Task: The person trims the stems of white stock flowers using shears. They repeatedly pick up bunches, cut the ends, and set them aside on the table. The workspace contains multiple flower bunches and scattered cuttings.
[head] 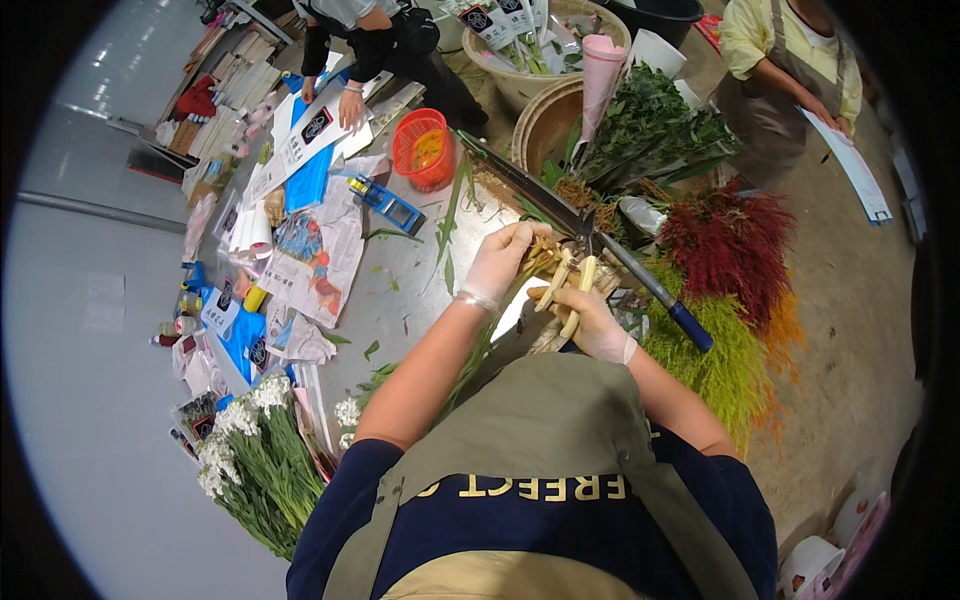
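Note:
My left hand (504,259), in a thin pale glove, is closed around the lower ends of several flower stems (541,256) beside the metal table's edge. My gloved right hand (592,319) grips pruning shears (574,289) with cream handles; their dark blades point away from me, close to the stem ends. Long green leaves run back from my left hand under my forearm, and the flower heads there are mostly hidden. White blossoms (347,412) show beside my left elbow. A long guillotine-cutter arm with a blue grip (690,327) lies just beyond the shears.
Newspaper (315,262), a blue tape dispenser (386,205) and a red plastic basket (424,150) lie on the table (397,277). White flowers (247,420) lie at left; red (727,247) and yellow-green plumes (705,352) are at right. Two people stand beyond, one handling paper, one holding a clipboard.

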